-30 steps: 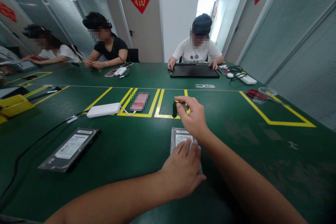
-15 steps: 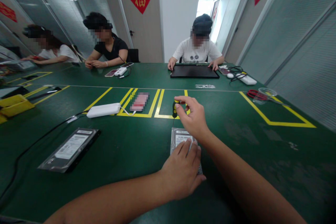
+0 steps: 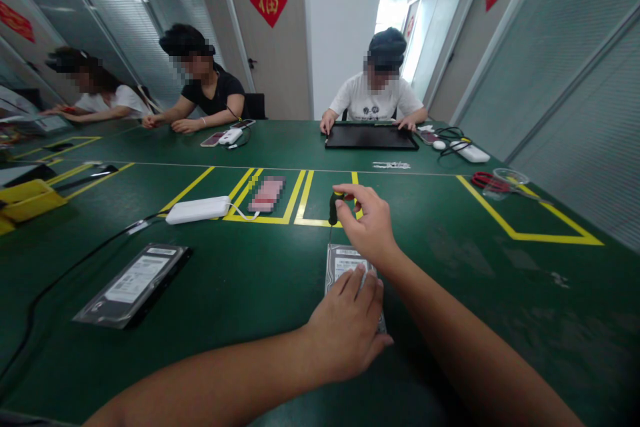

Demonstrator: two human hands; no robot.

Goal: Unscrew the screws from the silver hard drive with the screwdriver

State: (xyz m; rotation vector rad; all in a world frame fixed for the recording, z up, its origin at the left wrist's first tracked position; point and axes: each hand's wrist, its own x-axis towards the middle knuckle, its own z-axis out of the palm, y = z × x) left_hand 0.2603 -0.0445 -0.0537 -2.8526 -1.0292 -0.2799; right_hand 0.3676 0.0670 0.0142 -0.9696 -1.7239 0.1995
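On the bench (image 3: 240, 293), the hard drive (image 3: 345, 265) is laid flat toward the near edge, its long axis pointed roughly at the far edge, slightly slanted. Its near part is covered by the left hand (image 3: 345, 327): fingers laid over the top, thumb stretched aside, no closed grasp. The drive lies nearward of and below the right hand (image 3: 369, 221), by which the screwdriver (image 3: 334, 208) is pinched near-upright at the handle. Its thin tip is lined up with the drive's far left corner (seating in a screw can't be confirmed).
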